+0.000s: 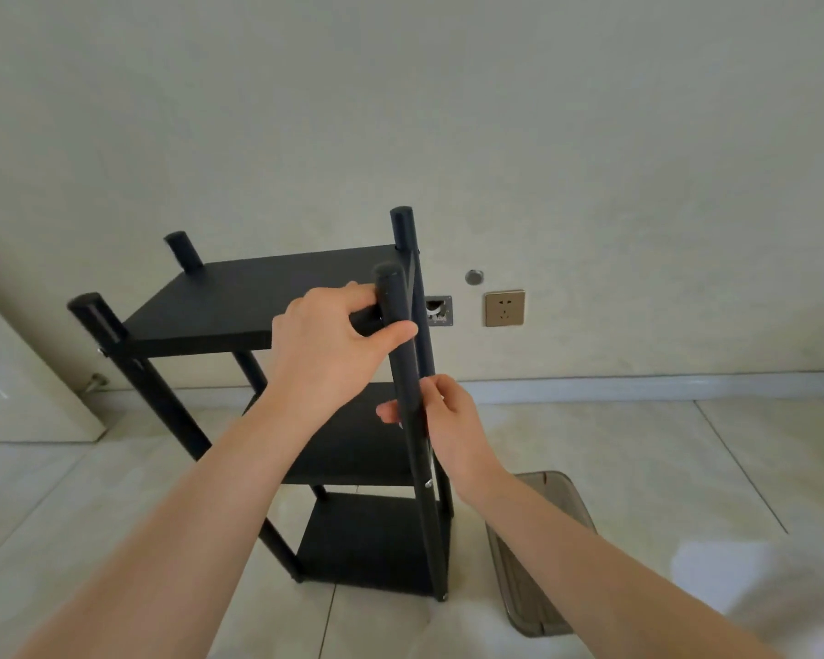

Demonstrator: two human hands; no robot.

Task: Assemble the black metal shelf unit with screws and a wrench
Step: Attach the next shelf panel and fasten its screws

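Pale wall (448,111), gold socket (504,308), tiled floor (638,468).

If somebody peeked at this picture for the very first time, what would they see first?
Probably the tall black shelf unit standing on the pale floor in the middle, with three boards stacked one above another. Next, the two bare hands on its near right post: the left hand grips near the top, the right hand lower down.

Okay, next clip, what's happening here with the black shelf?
A person is working on a black three-tier shelf unit standing upright on a tiled floor. Both hands are on its near right post: the left hand grips it beside the top shelf board, and the right hand holds it lower down. No wrench is visible. A translucent tray lies on the floor beside it.
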